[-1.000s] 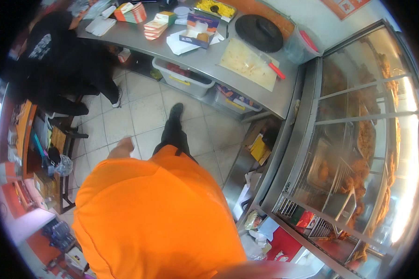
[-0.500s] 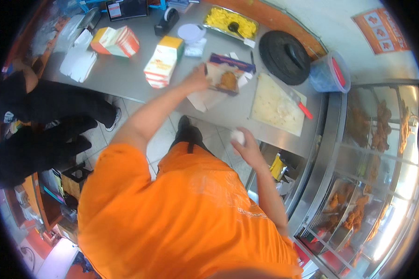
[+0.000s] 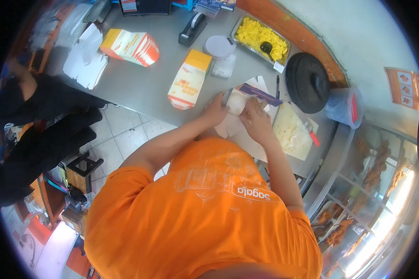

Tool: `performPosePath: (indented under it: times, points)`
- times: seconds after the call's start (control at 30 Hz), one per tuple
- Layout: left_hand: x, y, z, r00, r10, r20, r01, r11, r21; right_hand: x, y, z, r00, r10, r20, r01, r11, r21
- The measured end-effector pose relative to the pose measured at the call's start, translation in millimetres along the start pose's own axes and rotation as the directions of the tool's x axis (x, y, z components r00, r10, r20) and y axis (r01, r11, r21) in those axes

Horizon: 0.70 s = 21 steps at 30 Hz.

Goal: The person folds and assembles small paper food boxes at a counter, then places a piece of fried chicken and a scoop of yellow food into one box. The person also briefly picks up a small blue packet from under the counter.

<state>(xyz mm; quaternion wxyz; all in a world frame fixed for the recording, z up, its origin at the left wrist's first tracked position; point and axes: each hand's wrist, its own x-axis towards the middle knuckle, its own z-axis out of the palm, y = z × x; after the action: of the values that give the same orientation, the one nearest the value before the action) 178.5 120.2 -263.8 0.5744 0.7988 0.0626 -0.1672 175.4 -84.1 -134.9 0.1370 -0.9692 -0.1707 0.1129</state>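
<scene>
A small cardboard food box with a purple lid flap (image 3: 260, 94) lies open at the counter's front edge. Inside it rests a white, rounded, wrapped-looking bundle (image 3: 237, 103); its contents cannot be made out. My left hand (image 3: 214, 111) grips the box's left side, fingers bent round the edge. With bent fingers, my right hand (image 3: 258, 122) holds the bundle's right side, down in the box. The fried piece seen there earlier is now hidden. White paper sheeting (image 3: 227, 124) spreads under the box between my hands.
Nearby are a cutting board (image 3: 288, 146) with a red-handled knife (image 3: 314, 136), a black lid (image 3: 307, 83), a plastic tub (image 3: 343, 110), a tray of yellow food (image 3: 260, 37), cartons (image 3: 189, 81), a tape dispenser (image 3: 192, 30) and a heated cabinet (image 3: 358, 195). Another person's dark-clothed legs (image 3: 46, 135) stand left.
My right hand has come up from below the counter edge to the box, bringing the white bundle into it. My left hand stays at the box. The view has shifted.
</scene>
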Motion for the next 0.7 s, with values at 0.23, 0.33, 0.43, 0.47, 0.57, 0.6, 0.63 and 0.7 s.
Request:
performPosePath:
  times: [0.23, 0.33, 0.43, 0.47, 0.57, 0.6, 0.63, 0.7]
  points:
    - [-4.8, 27.3, -0.6, 0.993, -0.084, 0.083, 0.081, 0.996, 0.036, 89.8, 136.9, -116.5, 0.852, 0.358, 0.383, -0.524, 0.614, 0.59]
    - [2.9, 46.5, -7.4, 0.988, -0.113, 0.106, 0.096, 0.983, 0.154, 149.8, 175.4, -87.7, 0.898, 0.439, 0.024, -0.425, 0.853, 0.302]
    - [10.5, 69.9, -39.6, 0.951, -0.217, 0.219, 0.184, 0.969, 0.164, 202.9, 187.6, -50.0, 0.947, 0.275, -0.167, -0.234, 0.945, 0.227]
    - [15.0, 78.6, -54.5, 0.94, -0.226, 0.255, 0.173, 0.961, 0.215, 216.3, 185.4, -36.6, 0.955, 0.207, -0.213, -0.159, 0.962, 0.222]
    - [41.7, 105.6, -91.5, 0.9, -0.238, 0.366, 0.203, 0.97, 0.13, 241.9, 183.5, -15.1, 0.947, 0.136, -0.29, -0.129, 0.991, 0.044]
    - [57.3, 112.6, -101.2, 0.892, -0.227, 0.392, 0.221, 0.973, 0.059, 246.8, 183.0, -11.9, 0.941, 0.109, -0.32, -0.108, 0.994, 0.021]
    - [74.8, 118.4, -106.9, 0.905, -0.255, 0.339, 0.27, 0.963, 0.002, 251.4, 184.1, -11.9, 0.951, 0.101, -0.291, -0.108, 0.994, -0.007]
    - [112.0, 125.9, -106.8, 0.917, -0.317, 0.241, 0.353, 0.927, -0.124, 258.0, 187.4, -17.8, 0.968, 0.069, -0.242, -0.089, 0.993, -0.073]
